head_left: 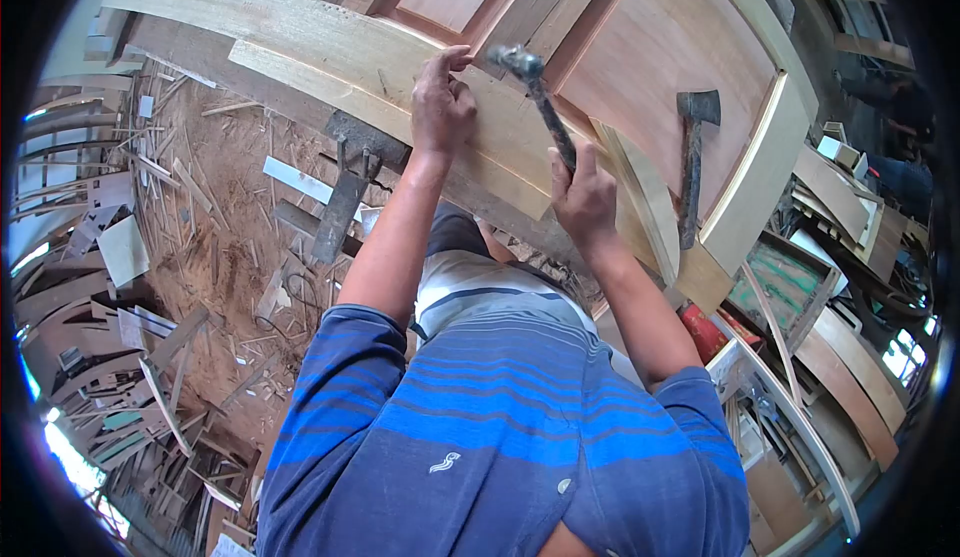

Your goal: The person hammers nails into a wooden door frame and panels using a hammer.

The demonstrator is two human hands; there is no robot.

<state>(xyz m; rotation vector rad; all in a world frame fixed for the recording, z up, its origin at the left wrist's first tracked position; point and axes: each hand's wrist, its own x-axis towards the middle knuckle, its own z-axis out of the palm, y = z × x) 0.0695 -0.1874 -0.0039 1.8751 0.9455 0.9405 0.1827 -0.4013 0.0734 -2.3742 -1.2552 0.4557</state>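
My right hand (585,195) is wrapped round the handle of a hammer (550,117), whose blurred head is raised over the panelled wooden door (660,67). At the door's near edge, my left hand (442,102) rests with its fingers curled; whether it pinches something small is too small to tell. A pale wooden strip (330,107) runs along that edge, below my left hand. Further right, an axe-like tool (691,162) lies on the door panel, its dark blade toward the far side.
A metal vise (345,182) is fixed at the bench's near edge. Wood scraps and shavings (215,247) cover the floor at left. At right stand a green-stained tray (775,292) and curved boards (850,377). Another person (905,107) is at the far right.
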